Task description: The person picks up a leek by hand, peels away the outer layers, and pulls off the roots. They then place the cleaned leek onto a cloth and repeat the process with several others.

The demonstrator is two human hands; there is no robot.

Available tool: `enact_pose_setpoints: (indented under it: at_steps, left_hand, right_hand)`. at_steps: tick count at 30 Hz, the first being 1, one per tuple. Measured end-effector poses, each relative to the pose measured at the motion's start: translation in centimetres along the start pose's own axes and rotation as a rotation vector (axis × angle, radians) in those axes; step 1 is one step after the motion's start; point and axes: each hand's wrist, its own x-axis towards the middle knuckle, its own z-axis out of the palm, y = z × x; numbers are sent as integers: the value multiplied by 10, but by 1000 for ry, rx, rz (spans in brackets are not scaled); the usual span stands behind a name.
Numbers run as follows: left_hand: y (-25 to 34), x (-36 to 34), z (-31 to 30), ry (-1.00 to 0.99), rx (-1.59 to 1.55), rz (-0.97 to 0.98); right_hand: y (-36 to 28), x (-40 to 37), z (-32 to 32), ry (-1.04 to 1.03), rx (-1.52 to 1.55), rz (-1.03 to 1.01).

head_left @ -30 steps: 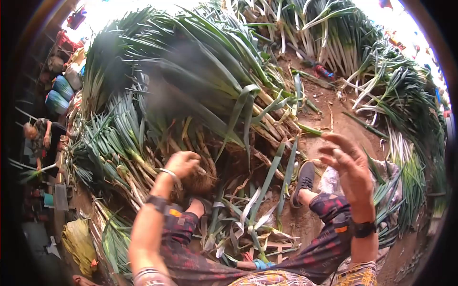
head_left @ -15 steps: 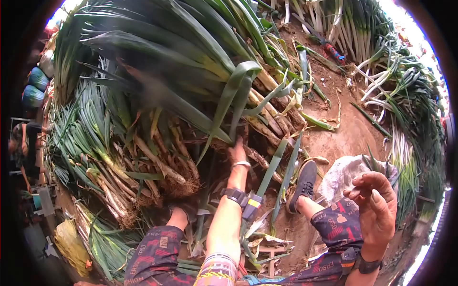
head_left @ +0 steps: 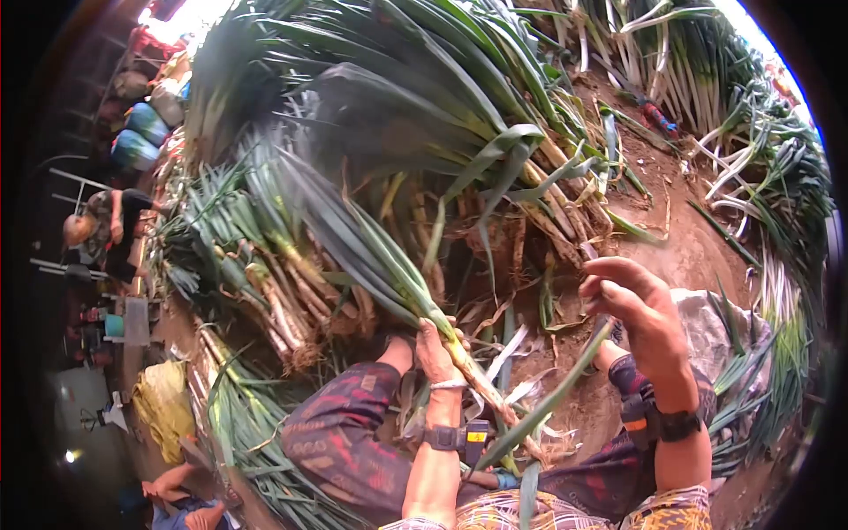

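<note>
My left hand (head_left: 435,353) is closed round the pale shaft of a single leek (head_left: 473,371). Its green leaves point up and to the left, and its root end hangs toward my lap. My right hand (head_left: 643,322) is raised to the right, apart from that leek. Its fingers are curled toward the thumb, and what they hold, if anything, is too small to make out. A broad loose leaf (head_left: 552,402) slants below the right hand. Beyond both hands lies a big pile of leeks (head_left: 424,115), with a smaller bundle (head_left: 274,291) at the left.
More leeks (head_left: 238,415) lie by my left leg. A whitish sack (head_left: 707,327) is at the right, near stacked pale-stemmed leeks (head_left: 777,300). Brown soil (head_left: 680,238) carries scattered leaf scraps. A yellow sack (head_left: 165,411) and other people (head_left: 110,230) are at the far left.
My left hand has drawn back from the pile with a leek, bringing it in front of my lap. The right hand has risen and shifted left, fingers still curled. The whole view has shifted too.
</note>
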Motion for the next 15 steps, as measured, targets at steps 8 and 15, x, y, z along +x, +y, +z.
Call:
enact_pose_setpoints:
  at_steps: [8, 15]
  left_hand:
    - [55, -99, 66, -149, 213, 373]
    - [40, -122, 114, -386, 224, 202]
  right_hand:
    - [23, -7, 52, -245, -154, 45]
    - [27, -13, 41, -132, 233, -121]
